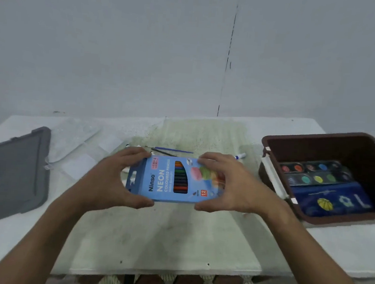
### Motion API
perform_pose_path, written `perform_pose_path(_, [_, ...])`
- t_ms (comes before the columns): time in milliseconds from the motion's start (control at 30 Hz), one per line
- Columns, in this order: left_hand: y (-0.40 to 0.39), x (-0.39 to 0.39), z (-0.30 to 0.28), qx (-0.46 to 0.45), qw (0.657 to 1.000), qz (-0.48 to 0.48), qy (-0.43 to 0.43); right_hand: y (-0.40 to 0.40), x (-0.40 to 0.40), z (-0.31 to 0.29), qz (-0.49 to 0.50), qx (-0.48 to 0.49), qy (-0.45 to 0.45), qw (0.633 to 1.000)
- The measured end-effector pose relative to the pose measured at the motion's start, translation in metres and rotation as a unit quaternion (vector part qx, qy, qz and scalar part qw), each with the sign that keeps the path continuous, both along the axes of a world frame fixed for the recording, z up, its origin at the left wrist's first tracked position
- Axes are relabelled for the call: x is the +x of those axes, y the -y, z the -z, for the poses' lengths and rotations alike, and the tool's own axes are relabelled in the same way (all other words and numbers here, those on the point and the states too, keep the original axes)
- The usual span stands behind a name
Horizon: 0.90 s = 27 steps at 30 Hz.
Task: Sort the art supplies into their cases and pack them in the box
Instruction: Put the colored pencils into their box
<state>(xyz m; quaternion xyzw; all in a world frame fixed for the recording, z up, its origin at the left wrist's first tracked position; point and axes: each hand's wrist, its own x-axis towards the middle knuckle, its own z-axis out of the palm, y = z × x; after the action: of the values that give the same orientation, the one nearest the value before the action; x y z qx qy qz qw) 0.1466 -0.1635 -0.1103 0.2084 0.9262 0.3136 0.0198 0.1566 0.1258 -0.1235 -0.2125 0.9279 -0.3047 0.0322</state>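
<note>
I hold the blue pack of Ninso neon coloured pencils point(170, 179) in the air above the middle of the white table point(174, 235), between both my hands. My left hand point(112, 178) grips its left end, fingers curled over the far edge and thumb hooked under the near edge. My right hand point(225, 185) grips the right end the same way, fingers on the far edge and thumb on the near one. The pack lies flat with its printed face up, its window showing a row of pencils.

Just beyond the pack, on the table, lie a thin blue brush point(173, 150), a darker brush point(163, 152) beside it, and a white marker with a blue band point(240, 156) to the right. On the right side of the table stands the open brown box point(312, 140); inside it are a watercolour palette point(314, 173) with round pans of paint and, nearer to me, a dark blue pencil case point(332, 201) with a yellow ball on it. At the left edge of the table lies the grey lid point(11, 172), flat, and next to it a clear plastic case point(74, 137)
</note>
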Motion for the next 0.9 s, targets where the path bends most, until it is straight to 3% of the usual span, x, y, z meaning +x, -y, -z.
perform_pose_path(133, [-0.014,-0.032,-0.026,0.013,0.997,0.058,-0.042,-0.02,-0.011,-0.032,0.017,0.029,-0.015,0.999])
perform_pose_path(300, [-0.072,-0.054,-0.039,0.022,0.987,0.145,-0.061,-0.08,0.002,-0.064,0.107,0.056,-0.007,0.993])
perform_pose_path(433, [-0.147,-0.054,-0.038,0.003,0.978,0.192,-0.082,-0.149,0.018,-0.075,0.161,0.061,0.037,0.984])
perform_pose_path(633, [-0.254,-0.044,-0.022,0.008,0.981,0.185,-0.054,-0.249,0.019,-0.068,0.173,0.066,0.13,0.974])
perform_pose_path(900, [-0.342,-0.038,0.0,-0.208,0.97,0.113,-0.06,-0.328,-0.008,-0.037,0.117,0.111,0.154,0.975])
